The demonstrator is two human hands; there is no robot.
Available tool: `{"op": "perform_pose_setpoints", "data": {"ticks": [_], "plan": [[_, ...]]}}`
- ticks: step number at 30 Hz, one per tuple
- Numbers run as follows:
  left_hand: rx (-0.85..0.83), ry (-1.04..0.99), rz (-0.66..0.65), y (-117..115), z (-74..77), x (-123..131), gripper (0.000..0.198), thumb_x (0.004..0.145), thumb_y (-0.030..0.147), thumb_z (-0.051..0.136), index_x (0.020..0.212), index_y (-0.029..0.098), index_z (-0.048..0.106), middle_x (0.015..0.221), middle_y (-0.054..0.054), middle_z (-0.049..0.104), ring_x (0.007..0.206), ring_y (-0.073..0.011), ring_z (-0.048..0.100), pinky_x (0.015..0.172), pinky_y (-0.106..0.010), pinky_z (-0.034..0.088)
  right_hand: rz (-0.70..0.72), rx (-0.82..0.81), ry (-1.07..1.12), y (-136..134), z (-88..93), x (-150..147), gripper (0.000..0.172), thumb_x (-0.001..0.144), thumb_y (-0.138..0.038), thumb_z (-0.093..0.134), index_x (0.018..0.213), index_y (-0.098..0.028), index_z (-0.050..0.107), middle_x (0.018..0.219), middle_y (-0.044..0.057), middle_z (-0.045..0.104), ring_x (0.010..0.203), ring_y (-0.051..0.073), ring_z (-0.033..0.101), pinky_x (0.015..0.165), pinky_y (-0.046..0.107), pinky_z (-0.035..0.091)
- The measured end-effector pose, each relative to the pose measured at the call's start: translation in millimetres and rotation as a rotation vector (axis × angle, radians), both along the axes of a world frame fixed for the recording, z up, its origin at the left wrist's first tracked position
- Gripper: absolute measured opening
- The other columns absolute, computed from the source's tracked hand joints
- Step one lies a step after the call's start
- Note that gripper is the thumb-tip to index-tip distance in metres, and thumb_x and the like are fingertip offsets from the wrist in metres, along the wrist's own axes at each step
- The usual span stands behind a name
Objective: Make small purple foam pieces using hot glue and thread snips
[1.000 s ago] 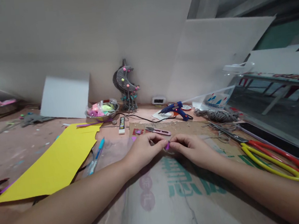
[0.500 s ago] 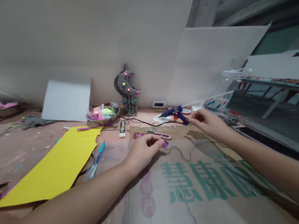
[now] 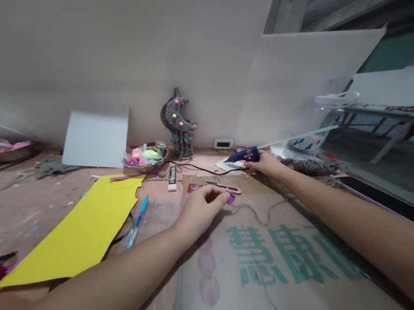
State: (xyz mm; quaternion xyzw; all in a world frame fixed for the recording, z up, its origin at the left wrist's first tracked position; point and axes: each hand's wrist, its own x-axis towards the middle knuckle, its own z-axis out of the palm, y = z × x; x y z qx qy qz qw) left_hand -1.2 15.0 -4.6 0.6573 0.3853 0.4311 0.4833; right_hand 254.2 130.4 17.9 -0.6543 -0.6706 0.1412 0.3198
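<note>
My left hand (image 3: 207,208) pinches a small purple piece (image 3: 231,198) above the cardboard sheet (image 3: 220,282). A grey string (image 3: 258,217) runs from near that piece across the cardboard. My right hand (image 3: 267,164) is closed around the handle of a blue hot glue gun (image 3: 246,156), whose nozzle points left over a white paper scrap (image 3: 226,165). A small red light shows on the gun. Just beyond my left hand lies a pink utility knife (image 3: 229,188).
Yellow paper (image 3: 78,232) and a blue pen (image 3: 139,219) lie at left. Behind stand a metal bowl (image 3: 145,169) of colourful packets and a grey moon ornament (image 3: 179,123). A black cord (image 3: 208,167) crosses the table. Grey yarn (image 3: 313,166) and a phone (image 3: 389,202) lie at right.
My right hand has moved left and taken hold of the glue gun's handle. My left hand keeps its pinch on the purple piece. The view has shifted slightly.
</note>
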Motion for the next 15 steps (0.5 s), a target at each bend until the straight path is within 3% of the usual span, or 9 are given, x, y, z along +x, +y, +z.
{"op": "perform_pose_setpoints", "data": {"ticks": [4,8,15], "plan": [[-0.020,-0.024,0.002,1,-1.4,0,0.023,0.077,0.036,0.058,0.081,0.014,0.062,0.081,-0.005,0.067,0.078,-0.0173,0.064,0.069,-0.025,0.045,-0.058,-0.095,-0.035,-9,9.2,4,0.025,0.064,-0.038,0.068,0.057,-0.014,0.063,0.044,0.005,0.057,0.049,0.019,0.055,0.049,0.029,0.040],[-0.039,-0.045,0.005,1,-1.2,1,0.022,0.076,0.036,0.060,0.080,0.014,0.062,0.079,-0.004,0.066,0.075,-0.0169,0.064,0.066,-0.024,0.045,-0.014,-0.120,-0.007,-29,20.5,3,0.030,0.069,-0.041,0.063,0.074,-0.012,0.069,0.044,0.003,0.058,0.042,0.015,0.051,0.043,0.026,0.038],[-0.033,-0.042,0.020,1,-0.8,1,0.022,0.077,0.036,0.058,0.078,0.014,0.061,0.077,-0.004,0.065,0.073,-0.0153,0.062,0.068,-0.025,0.046,0.040,-0.051,0.054,-70,24.8,-7,0.034,0.075,-0.044,0.057,0.087,-0.013,0.067,0.060,0.005,0.064,0.055,0.015,0.056,0.048,0.024,0.040]]}}
